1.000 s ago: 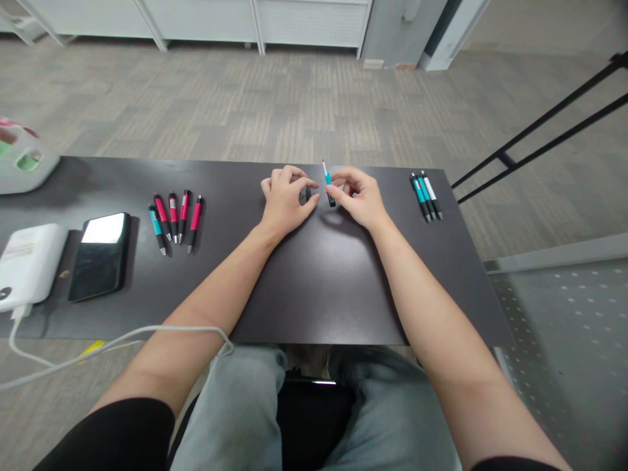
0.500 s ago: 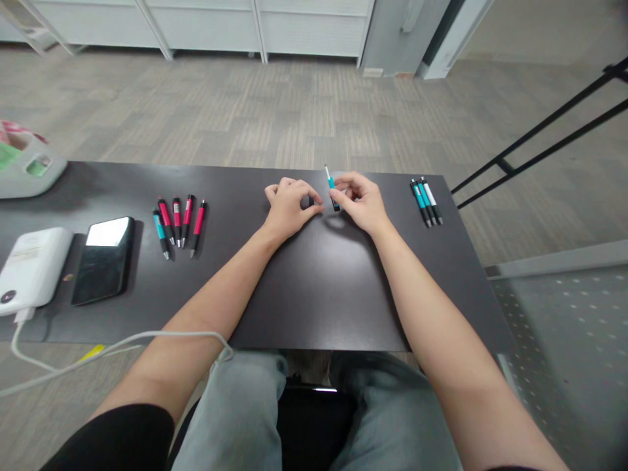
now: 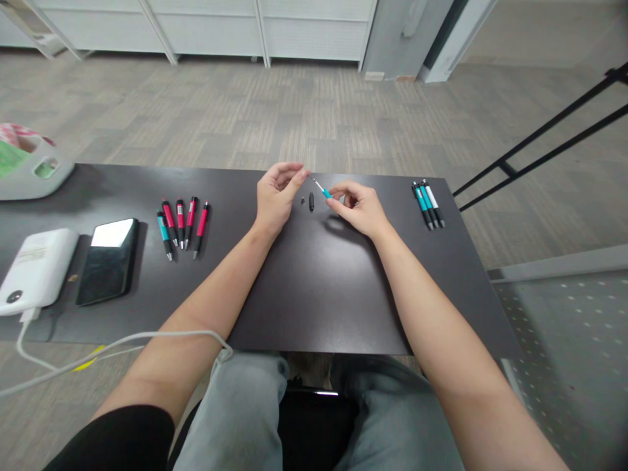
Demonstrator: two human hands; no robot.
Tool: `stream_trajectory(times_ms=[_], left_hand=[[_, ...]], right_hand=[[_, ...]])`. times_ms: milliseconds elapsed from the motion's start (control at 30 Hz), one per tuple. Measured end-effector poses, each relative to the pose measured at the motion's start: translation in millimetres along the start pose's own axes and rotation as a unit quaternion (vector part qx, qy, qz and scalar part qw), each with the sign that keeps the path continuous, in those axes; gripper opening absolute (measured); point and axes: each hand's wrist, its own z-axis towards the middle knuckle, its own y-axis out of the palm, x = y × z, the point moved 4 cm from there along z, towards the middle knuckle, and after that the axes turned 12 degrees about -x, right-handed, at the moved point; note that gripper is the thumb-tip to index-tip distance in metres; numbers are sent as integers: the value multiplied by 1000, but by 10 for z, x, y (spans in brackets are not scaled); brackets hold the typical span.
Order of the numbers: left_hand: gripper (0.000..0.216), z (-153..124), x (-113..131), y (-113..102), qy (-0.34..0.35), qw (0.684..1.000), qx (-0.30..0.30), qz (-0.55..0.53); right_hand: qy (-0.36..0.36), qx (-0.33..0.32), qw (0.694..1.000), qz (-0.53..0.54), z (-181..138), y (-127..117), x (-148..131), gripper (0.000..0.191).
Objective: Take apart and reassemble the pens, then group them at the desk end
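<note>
My right hand (image 3: 357,208) pinches a teal pen part (image 3: 324,191) whose thin refill tip points up and left. The fingers of my left hand (image 3: 275,193) are pinched together right at that tip; what they hold, if anything, is too small to make out. Between the hands, two small black pen pieces (image 3: 311,201) lie on the dark table (image 3: 314,288). Both forearms rest over the table.
Several red pens and one teal pen (image 3: 181,220) lie in a row at the left. Three pens (image 3: 428,203), teal and white, lie at the right. A black phone (image 3: 108,259), a white power bank (image 3: 35,269) with a cable and a grey box (image 3: 34,176) are far left.
My left hand lifted off the table and went to the refill tip, leaving the black pieces lying there. My right hand tilted the teal part from upright toward the left.
</note>
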Motion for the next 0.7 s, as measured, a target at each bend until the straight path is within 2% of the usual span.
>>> stream_trajectory(times_ms=[233,533,700], left_hand=[[45,-2,79,24,-10,1000,-22,18],[58,29,-113,-60,42,999,-10,29],[57,-8,-61,-33,57,996,-26,63]], right_hand=[[-8,-2,1000,-1,1,-9,-15,31],[-2,-18,1000,-21,0,-10,-17,33],[-7,-18,1000,-24,-2,-16,-6,32]])
